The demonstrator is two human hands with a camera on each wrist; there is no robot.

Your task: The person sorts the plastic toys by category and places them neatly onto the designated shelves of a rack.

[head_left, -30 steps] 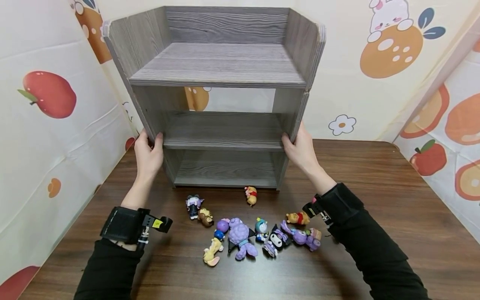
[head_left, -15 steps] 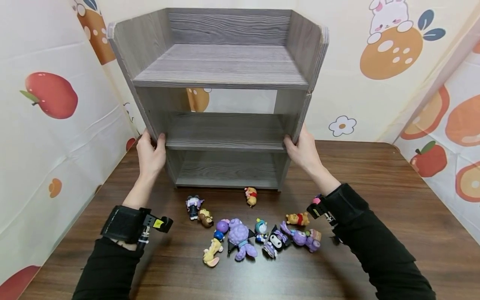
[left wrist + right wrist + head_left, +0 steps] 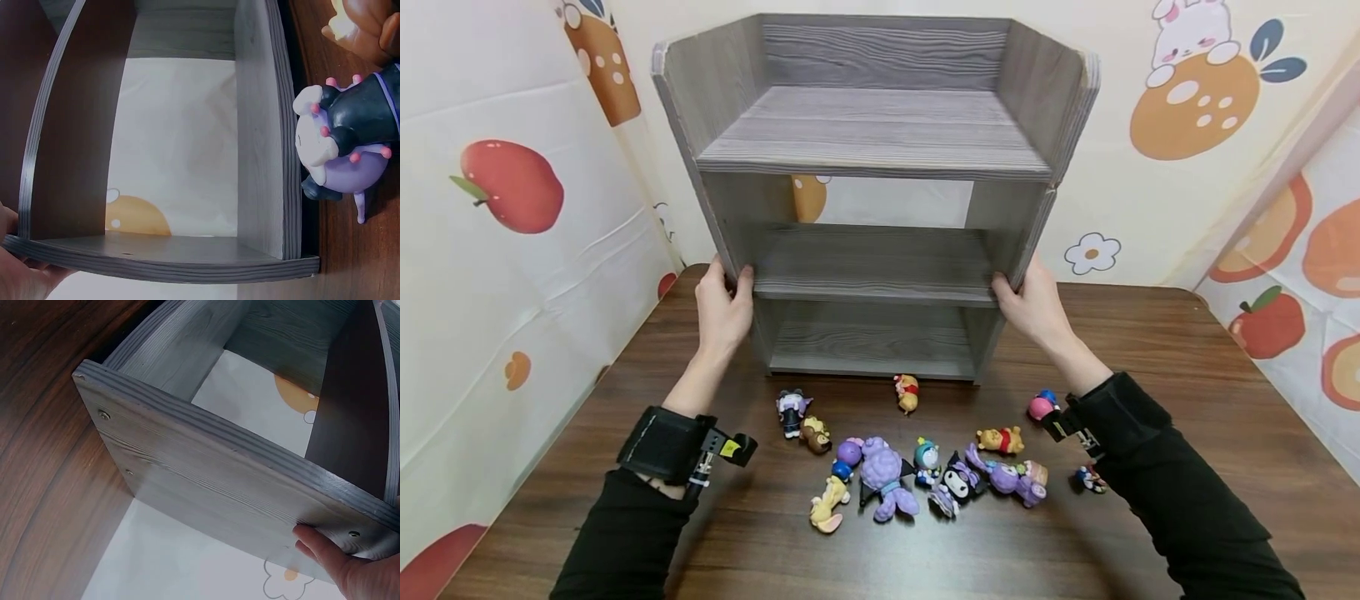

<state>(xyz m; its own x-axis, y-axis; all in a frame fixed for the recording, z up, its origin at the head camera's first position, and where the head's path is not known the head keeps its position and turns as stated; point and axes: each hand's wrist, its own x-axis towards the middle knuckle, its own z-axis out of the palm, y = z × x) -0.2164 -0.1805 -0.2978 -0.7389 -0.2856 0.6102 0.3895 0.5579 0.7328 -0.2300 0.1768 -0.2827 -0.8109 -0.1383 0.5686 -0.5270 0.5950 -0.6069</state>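
Legible text, labels, brands, numbers or signs: none on the grey shelf unit [image 3: 872, 129], the figurines [image 3: 887, 477] before it, or the printed sheet [image 3: 1157, 208] behind it. Yellow tag [image 3: 728, 448], front-left of the shelf unit: any marking too small to read.

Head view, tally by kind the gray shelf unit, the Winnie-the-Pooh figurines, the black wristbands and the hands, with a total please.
Gray shelf unit: 1
Winnie-the-Pooh figurines: 2
Black wristbands: 2
Hands: 2
Total: 7
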